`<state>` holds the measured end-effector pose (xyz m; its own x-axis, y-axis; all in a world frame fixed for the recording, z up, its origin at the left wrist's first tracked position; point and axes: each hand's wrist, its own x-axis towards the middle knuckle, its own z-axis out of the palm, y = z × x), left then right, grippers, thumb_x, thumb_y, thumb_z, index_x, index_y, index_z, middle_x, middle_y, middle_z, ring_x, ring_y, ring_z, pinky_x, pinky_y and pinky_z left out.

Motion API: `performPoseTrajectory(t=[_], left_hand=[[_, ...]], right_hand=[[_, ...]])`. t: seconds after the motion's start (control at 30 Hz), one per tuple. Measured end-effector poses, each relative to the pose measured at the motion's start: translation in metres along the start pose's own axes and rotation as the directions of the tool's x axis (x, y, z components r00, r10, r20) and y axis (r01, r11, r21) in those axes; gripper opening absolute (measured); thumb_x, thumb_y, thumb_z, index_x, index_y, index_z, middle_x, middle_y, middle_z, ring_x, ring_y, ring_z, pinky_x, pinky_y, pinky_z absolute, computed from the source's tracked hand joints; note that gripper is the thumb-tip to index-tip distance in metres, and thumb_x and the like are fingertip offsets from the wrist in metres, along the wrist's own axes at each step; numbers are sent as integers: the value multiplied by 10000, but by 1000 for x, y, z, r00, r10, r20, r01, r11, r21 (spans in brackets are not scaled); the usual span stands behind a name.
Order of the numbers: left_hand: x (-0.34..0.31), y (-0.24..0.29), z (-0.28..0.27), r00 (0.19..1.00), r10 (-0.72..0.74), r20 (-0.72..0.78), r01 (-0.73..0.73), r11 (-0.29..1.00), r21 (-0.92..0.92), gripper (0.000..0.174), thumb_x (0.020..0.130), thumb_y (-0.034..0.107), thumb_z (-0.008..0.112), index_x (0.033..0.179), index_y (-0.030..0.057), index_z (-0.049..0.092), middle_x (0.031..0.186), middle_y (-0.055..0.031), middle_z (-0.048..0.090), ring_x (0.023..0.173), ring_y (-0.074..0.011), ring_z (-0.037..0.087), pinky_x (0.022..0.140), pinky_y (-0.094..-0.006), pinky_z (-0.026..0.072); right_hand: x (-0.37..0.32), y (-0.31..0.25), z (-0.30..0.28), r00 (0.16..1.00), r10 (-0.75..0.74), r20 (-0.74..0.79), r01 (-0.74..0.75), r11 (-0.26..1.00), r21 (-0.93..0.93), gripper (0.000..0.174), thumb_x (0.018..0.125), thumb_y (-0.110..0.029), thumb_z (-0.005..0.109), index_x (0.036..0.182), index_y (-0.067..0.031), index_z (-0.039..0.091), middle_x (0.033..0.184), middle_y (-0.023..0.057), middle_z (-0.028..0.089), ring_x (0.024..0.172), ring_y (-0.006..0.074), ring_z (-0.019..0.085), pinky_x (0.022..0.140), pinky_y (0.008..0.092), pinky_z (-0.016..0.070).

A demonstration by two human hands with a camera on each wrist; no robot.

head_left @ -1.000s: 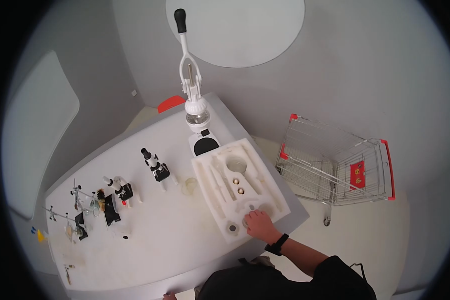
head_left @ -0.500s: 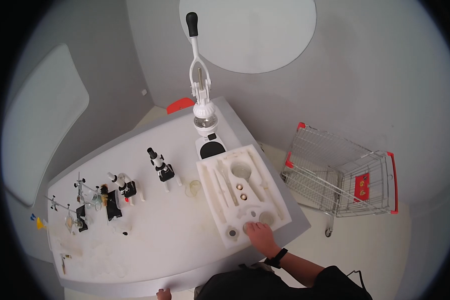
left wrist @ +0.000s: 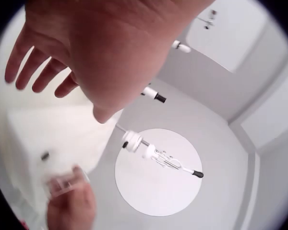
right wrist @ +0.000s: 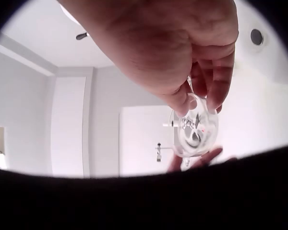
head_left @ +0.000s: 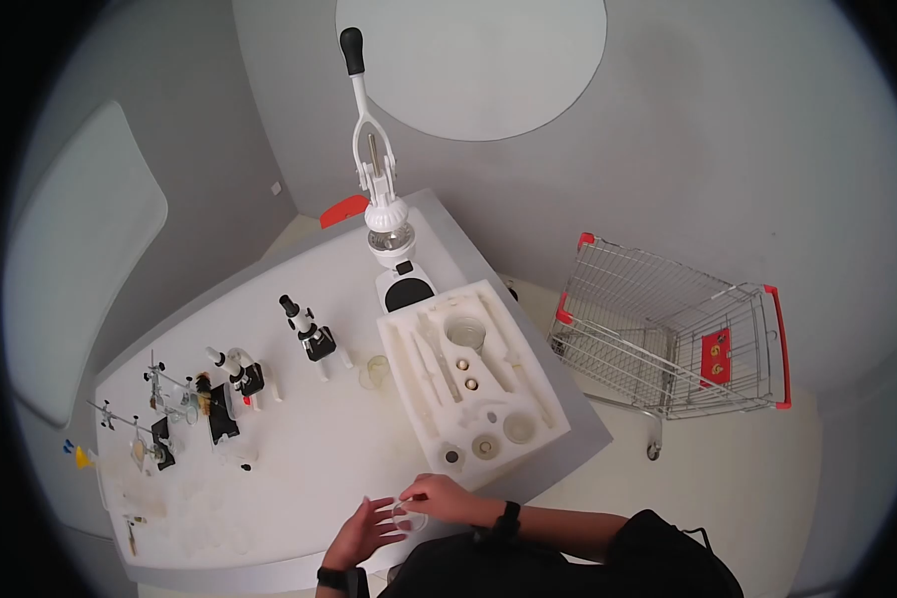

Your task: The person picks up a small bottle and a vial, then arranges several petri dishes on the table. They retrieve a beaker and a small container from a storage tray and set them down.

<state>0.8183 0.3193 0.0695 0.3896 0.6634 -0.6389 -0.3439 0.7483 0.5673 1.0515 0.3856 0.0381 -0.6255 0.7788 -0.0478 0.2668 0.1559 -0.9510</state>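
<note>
In the head view, my right hand (head_left: pixel 447 498) pinches a clear round dish (head_left: pixel 409 521) in front of my body, by the table's front edge. In the right wrist view, the thumb and fingers grip the dish (right wrist: pixel 198 134) at its upper rim. Close beside it, my left hand (head_left: pixel 361 535) is raised with its fingers spread and straight. From the left wrist, the left hand (left wrist: pixel 98 52) shows nothing in its grasp. A white foam tray (head_left: pixel 450 424) with shaped recesses lies just beyond the hands.
Behind the tray stands a white lever press (head_left: pixel 387 214). Left of it are a microscope (head_left: pixel 314 334), a second microscope (head_left: pixel 239 374), clear glassware (head_left: pixel 374 372) and lab stands (head_left: pixel 159 444). A wire shopping cart (head_left: pixel 668 349) stands right of the table.
My right hand has left the front of the foam tray and moved left, now with the clear dish. My left hand has risen from below the table edge to meet it.
</note>
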Motion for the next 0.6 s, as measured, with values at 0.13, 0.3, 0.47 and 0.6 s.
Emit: performPoseTrajectory(t=[0.13,0.3,0.47,0.6], left_hand=[[32,-9,12,985,-67,160,94,982,-166,574,1054,551,405,1402,109,514,1306,-163,636,1189,-393,616,953,-411,502],[43,-35,-17,983,-51,175,107,938,-328,496,1057,465,449,1363,85,540,1253,-194,656,1106,-375,630,875,-380,506],[31,-44,-27,996,-36,83,69,897,-437,453,1035,415,517,1328,73,567,1236,-226,652,1115,-377,621,856,-367,515],[28,-49,-34,999,-22,48,42,879,-475,451,1028,410,528,1321,70,575,1244,-235,649,1137,-387,617,883,-377,521]], right_hand=[[4,-16,-3,999,44,18,-45,999,12,258,897,-240,706,1016,-11,700,947,156,681,885,286,648,801,390,511],[-15,3,-24,969,-31,-244,-22,978,-209,234,908,-224,669,1051,-39,678,968,157,672,954,349,640,818,448,513],[-49,60,-120,898,-106,-426,-261,651,-713,101,813,-93,601,899,-60,640,879,136,620,886,343,615,766,479,495],[-68,90,-148,886,-81,-456,-363,490,-792,156,752,-79,628,906,-84,648,909,129,572,904,327,589,748,460,473]])
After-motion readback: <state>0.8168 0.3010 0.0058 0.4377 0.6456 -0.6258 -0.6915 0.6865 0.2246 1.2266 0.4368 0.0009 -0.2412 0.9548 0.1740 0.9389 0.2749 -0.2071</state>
